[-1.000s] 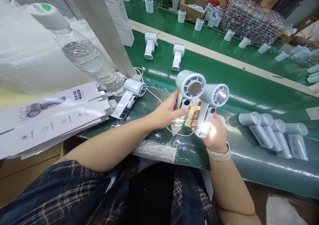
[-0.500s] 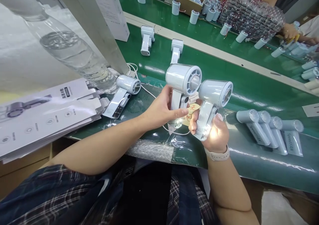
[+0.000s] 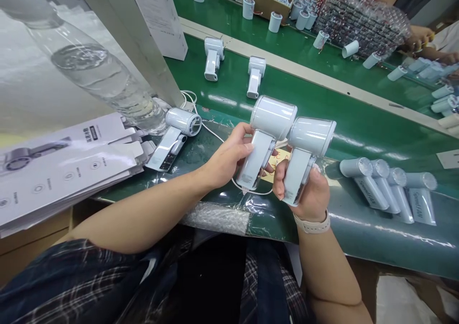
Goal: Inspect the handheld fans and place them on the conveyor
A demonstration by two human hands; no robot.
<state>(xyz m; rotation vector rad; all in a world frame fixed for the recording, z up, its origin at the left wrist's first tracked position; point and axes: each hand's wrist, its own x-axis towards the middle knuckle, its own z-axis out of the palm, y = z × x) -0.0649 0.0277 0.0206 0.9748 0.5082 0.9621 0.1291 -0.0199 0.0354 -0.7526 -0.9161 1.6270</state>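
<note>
Two pale-blue handheld fans are held up side by side over the bench, their round heads nearly touching. My left hand [image 3: 229, 156] is closed around the handle of the left handheld fan [image 3: 274, 118], thumb across its side. My right hand [image 3: 310, 192] grips the right handheld fan [image 3: 311, 136] by its handle, fingers wrapped round the lower part. Behind them lies a yellow paper note [image 3: 275, 160] with handwriting, partly covered by the hands. A white cable [image 3: 215, 132] runs across the bench beneath the fans. Another fan [image 3: 183, 122] rests left of my left hand.
Several fans with lettered handles [image 3: 373, 192] lie in a row at right. Two more fans [image 3: 214, 59] sit on the green conveyor. Flat printed boxes [image 3: 71, 166] and a water bottle [image 3: 107, 78] are at left. A co-worker's hand [image 3: 418, 38] is near small cylinders beyond.
My left hand has turned its fan, so the head's ribbed opening no longer faces me and the plain side shows. The right fan has turned slightly. Cylinders on the far belt have shifted left.
</note>
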